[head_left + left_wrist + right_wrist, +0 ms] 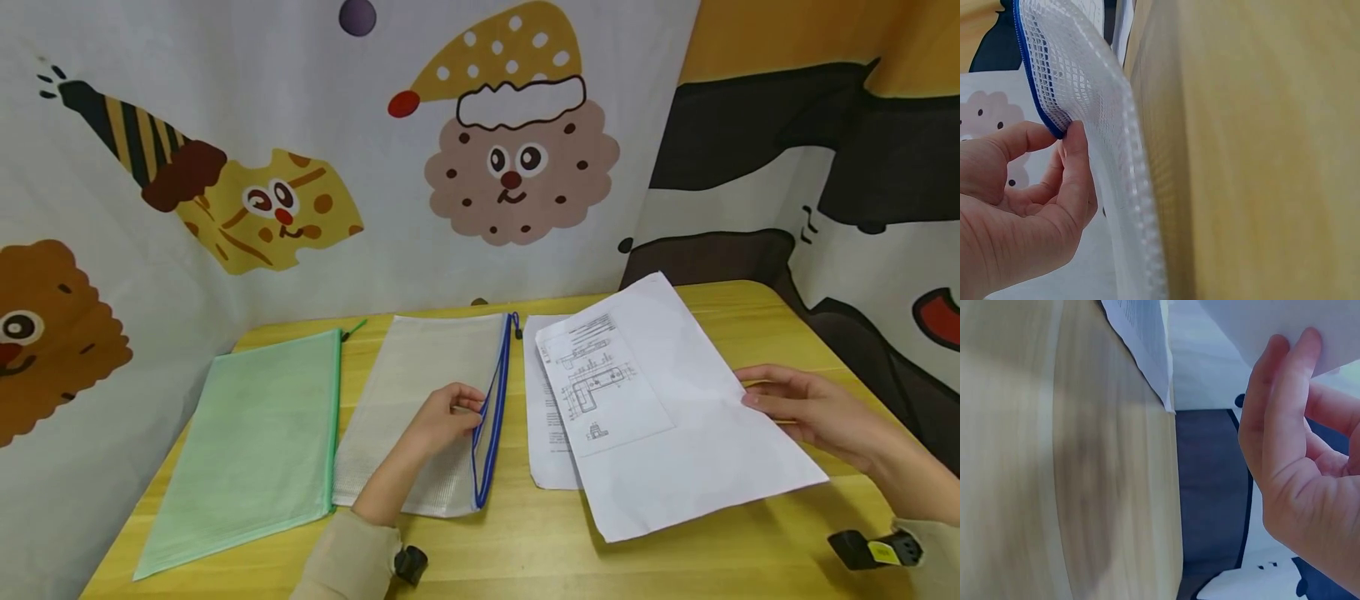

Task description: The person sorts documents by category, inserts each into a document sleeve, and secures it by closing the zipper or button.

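Observation:
My left hand [444,425] pinches the blue zipper edge of a white mesh zipper pouch [408,375] between thumb and fingers, and the pouch mouth gapes there. In the left wrist view the left hand [1041,181] grips that blue edge [1038,103] up close. My right hand [817,412] holds a sheet of paper [697,433] by its right edge, raised and tilted above the table. A technical drawing is printed on the sheet's left part. From the right wrist view, the right hand's fingers [1285,419] lie against the underside of the sheet [1272,325].
A printed sheet [551,450] lies on the wooden table [525,558], partly hidden under the raised paper. Left of the white pouch lies a green zipper pouch [247,442]. Behind the table hangs a curtain [300,67] with cartoon figures.

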A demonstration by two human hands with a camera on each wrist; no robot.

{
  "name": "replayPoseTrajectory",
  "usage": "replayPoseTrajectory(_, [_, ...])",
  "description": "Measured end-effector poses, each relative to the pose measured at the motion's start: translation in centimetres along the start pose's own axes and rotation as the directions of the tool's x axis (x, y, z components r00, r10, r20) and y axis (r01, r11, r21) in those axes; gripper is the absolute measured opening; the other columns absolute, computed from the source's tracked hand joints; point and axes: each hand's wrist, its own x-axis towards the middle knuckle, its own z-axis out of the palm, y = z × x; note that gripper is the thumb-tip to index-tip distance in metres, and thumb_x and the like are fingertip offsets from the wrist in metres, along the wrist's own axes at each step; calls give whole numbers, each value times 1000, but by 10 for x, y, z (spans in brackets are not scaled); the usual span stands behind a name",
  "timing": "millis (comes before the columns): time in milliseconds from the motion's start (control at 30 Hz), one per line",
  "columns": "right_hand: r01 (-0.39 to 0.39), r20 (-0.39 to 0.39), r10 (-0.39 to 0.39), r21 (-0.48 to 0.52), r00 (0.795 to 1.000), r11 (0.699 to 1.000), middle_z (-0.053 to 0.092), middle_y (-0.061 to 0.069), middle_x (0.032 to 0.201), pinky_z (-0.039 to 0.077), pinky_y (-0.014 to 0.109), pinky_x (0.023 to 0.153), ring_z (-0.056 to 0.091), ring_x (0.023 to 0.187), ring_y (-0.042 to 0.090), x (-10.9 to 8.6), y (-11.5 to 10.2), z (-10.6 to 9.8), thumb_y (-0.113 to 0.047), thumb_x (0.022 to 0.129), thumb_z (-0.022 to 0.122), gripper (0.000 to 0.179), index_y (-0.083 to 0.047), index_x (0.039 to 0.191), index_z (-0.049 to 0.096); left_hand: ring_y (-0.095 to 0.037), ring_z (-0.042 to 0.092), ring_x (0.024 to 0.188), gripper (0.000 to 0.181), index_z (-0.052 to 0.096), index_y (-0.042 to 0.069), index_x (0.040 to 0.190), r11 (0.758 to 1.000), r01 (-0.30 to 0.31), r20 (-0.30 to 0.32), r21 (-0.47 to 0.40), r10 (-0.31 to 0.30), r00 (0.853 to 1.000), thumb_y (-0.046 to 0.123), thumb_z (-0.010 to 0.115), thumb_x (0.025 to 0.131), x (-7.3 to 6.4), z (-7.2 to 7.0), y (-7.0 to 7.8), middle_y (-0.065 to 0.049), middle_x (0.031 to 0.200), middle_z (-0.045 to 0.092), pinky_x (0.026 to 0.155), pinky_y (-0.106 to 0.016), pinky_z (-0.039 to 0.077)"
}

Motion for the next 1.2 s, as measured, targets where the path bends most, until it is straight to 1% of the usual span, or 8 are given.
replayPoseTrajectory(100, [2, 33, -2, 15, 999, 1000, 70, -13, 109, 61, 28, 77, 70, 91, 14, 3, -2, 4, -9, 105, 46, 35, -37, 121, 60, -13, 62, 83, 28, 60, -7, 116, 1000, -6, -1, -1, 6, 1000, -4, 62, 89, -1, 0, 0, -19, 107, 65, 74, -28, 57])
replayPoseTrajectory(433, [8, 70, -9, 13, 998, 1000, 68, -12, 109, 61, 28, 79, 69, 92, 13, 15, -5, 19, -12, 105, 49, 30, -34, 123, 59, -13, 61, 83, 29, 60, -7, 116, 1000, -21, 1, -5, 21, 1000, -3, 62, 88, -2, -1, 1, -19, 107, 65, 74, -28, 57])
replayPoseTrajectory(733, [44, 147, -56, 81, 988, 996, 69, -10, 110, 61, 29, 78, 70, 93, 12, 24, -8, 27, -10, 105, 46, 32, -31, 123, 60, -13, 62, 84, 29, 59, -8, 117, 1000, -29, 7, -10, 29, 1000, -3, 62, 88, -2, -1, 0, -19, 108, 64, 76, -31, 59])
replayPoseTrajectory(1067, [35, 142, -47, 84, 989, 996, 69, -8, 107, 62, 29, 76, 69, 90, 12, 35, -13, 39, -11, 105, 48, 29, -31, 122, 61, -13, 62, 84, 29, 60, -8, 116, 999, -34, 3, -11, 34, 999, -3, 62, 87, -2, -1, 0, -19, 108, 65, 76, -31, 59])
replayPoseTrajectory(1200, [49, 157, -65, 108, 985, 993, 69, -8, 106, 62, 29, 75, 70, 89, 12, 40, -16, 43, -10, 105, 47, 30, -30, 122, 61, -13, 62, 83, 29, 60, -7, 117, 999, -35, 3, -11, 35, 999, -3, 62, 88, -2, -1, -1, -20, 108, 65, 76, -31, 59])
